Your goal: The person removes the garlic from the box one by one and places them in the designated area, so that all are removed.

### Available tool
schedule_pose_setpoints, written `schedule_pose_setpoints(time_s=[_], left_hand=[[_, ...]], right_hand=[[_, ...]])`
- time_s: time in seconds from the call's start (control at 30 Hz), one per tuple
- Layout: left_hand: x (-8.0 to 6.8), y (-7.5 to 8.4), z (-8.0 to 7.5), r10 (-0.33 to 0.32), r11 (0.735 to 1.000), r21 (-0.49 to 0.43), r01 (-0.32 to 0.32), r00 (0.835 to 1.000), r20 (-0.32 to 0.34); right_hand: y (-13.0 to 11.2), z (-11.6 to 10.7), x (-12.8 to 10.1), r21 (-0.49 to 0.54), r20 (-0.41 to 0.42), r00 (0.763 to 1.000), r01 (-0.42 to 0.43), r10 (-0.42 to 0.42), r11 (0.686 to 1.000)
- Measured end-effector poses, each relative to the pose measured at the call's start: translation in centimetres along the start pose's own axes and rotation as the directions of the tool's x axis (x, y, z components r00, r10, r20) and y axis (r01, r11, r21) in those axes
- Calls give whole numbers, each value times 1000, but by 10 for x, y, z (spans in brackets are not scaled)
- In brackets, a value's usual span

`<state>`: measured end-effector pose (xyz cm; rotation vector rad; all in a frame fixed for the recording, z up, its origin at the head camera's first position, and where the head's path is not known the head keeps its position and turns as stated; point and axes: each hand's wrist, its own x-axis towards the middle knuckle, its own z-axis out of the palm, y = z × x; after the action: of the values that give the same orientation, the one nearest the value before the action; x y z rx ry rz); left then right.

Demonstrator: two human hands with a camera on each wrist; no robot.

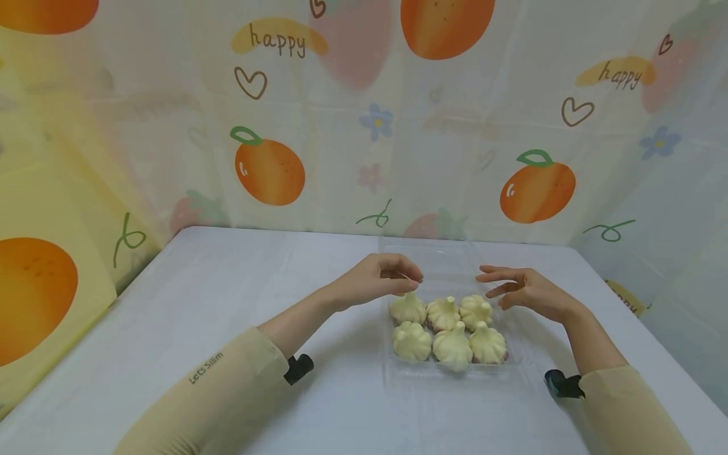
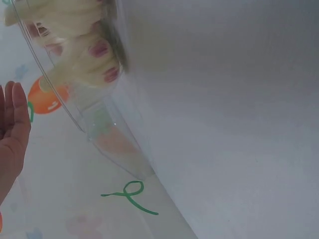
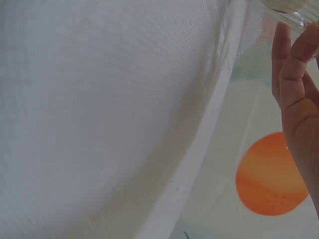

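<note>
Several pale garlic bulbs [image 1: 452, 346] sit in two rows inside a clear plastic box [image 1: 421, 373]. Behind them the box's transparent lid [image 1: 438, 256] is raised at the back, its outline faint. My left hand [image 1: 381, 276] hovers over the back left bulb with nothing visible in it; in the left wrist view its fingers [image 2: 19, 107] are straight, apart from the box side. My right hand [image 1: 531, 294] is at the box's back right, fingers spread and loosely bent. In the right wrist view its fingertips [image 3: 282, 31] come close to clear plastic; contact is unclear.
A white cloth covers the table [image 1: 227, 272]. Behind it hangs a curtain [image 1: 330, 145] printed with oranges, hearts and flowers, and yellow fabric [image 1: 57, 183] hangs at the left. Black wrist-camera mounts [image 1: 298, 368] show at both sleeves.
</note>
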<state>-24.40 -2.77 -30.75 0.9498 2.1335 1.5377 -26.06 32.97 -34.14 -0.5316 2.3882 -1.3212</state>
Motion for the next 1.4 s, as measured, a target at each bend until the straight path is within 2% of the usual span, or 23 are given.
schedule_pose_setpoints(time_s=[0.3,0.47,0.7,1.0,1.2,1.4], left_hand=[[-2,-1,7,1,1000,27,-4,991,137],[-3,-3,10,3,1000,-7,-1,972,233],[-5,-8,12,27,999,19,-34,949,314],[-6,-12,14,21,995,88,-54,943,333],[-7,-14,15,20,975,200,-95,937,349],[-8,-16,15,39,964,233,-128,934,355]], right_hand=[[-1,0,0,14,10,1000,-11,11,1000],[-2,0,0,18,12,1000,-4,4,1000],[-3,1,0,14,15,1000,-2,2,1000],[-3,1,1,21,18,1000,-11,10,1000],[-4,2,0,20,15,1000,-5,5,1000],[-6,3,-1,16,12,1000,-15,15,1000]])
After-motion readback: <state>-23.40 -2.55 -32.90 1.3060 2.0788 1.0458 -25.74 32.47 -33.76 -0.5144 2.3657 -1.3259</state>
